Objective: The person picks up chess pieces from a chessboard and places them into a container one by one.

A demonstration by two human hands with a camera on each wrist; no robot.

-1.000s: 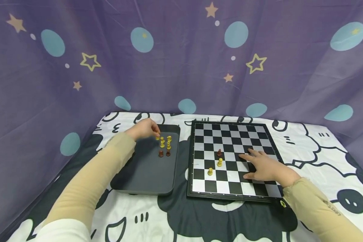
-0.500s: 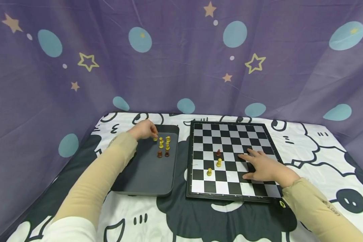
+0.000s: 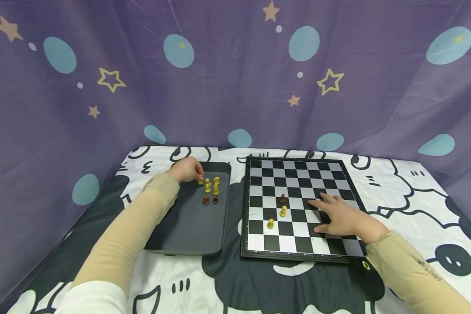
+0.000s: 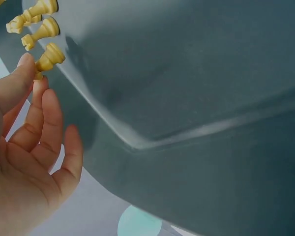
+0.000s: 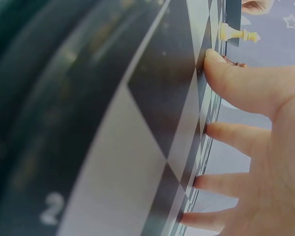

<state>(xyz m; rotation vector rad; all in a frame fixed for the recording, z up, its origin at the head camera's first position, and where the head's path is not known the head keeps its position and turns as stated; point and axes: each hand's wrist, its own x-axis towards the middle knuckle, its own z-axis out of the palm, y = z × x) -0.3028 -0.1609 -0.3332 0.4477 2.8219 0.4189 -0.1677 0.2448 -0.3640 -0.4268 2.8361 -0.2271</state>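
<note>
My left hand (image 3: pixel 187 169) pinches a yellow chess piece (image 4: pixel 51 57) by its top, between thumb and fingertips, at the far left part of the dark grey tray (image 3: pixel 180 229). Beside it stand several yellow chess pieces (image 3: pixel 216 189) and two brown ones (image 3: pixel 206 200). On the right, my right hand (image 3: pixel 343 218) rests on the magnetic-style chessboard (image 3: pixel 276 241), its fingers spread and its fingertips at the squares. To its left on the board are a brown pawn-like piece (image 3: pixel 282 198) and two yellow chess pieces (image 3: pixel 283 211).
A patterned black-and-white cloth (image 3: pixel 172 283) covers the table under tray and board. Behind hangs a purple curtain (image 3: pixel 220 96) with stars and blue ovals. A small yellow-green tag (image 3: pixel 366 265) shows at the board's near right corner.
My left hand has come slightly lower and nearer with the yellow chess piece. The right hand keeps its place on the board. The head view has shifted a little.
</note>
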